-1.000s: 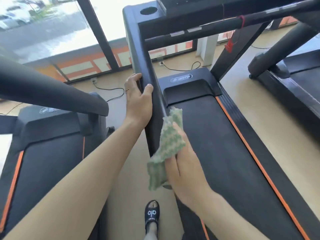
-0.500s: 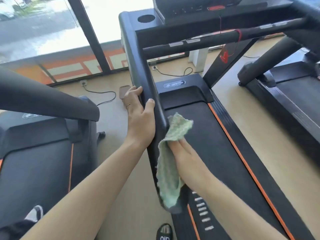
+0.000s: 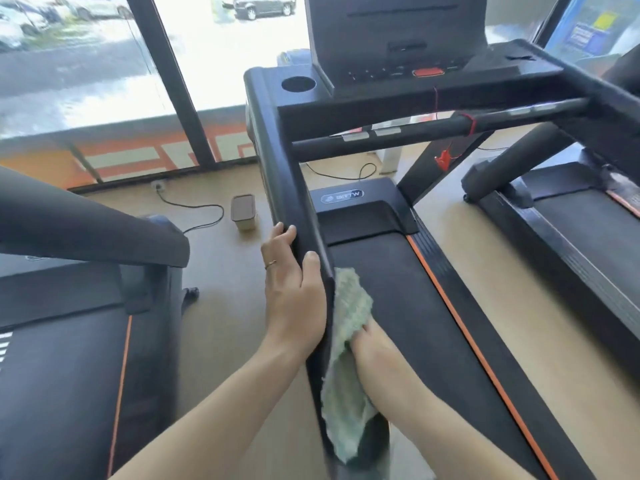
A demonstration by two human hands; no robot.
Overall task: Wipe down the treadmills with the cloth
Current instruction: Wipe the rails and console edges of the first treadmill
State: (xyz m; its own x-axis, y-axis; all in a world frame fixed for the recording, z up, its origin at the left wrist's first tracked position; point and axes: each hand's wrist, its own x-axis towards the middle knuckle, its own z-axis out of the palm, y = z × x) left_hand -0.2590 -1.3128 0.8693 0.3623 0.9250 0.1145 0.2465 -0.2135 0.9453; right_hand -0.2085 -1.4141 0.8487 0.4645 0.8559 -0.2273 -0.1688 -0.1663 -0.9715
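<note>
Both hands are on one treadmill rail [image 3: 282, 188]; it is gripped by the left hand [image 3: 294, 299]; the cloth [image 3: 348, 341] is pressed against it by the right hand [image 3: 375, 351], whose fingers are hidden.

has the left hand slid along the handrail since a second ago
Cannot tell. The camera itself moved, and the left hand grips the same left handrail of the middle treadmill, thumb on the inner face, beside the cloth.

Pale tan floor [image 3: 221, 323] runs to a far wall of tall windows [image 3: 86, 64] with dark frames [image 3: 166, 81], bright daylight and parked cars [image 3: 263, 6] outside. A black power cable [image 3: 194, 209] trails across the floor beside a small brown-lidded box [image 3: 243, 211].
</note>
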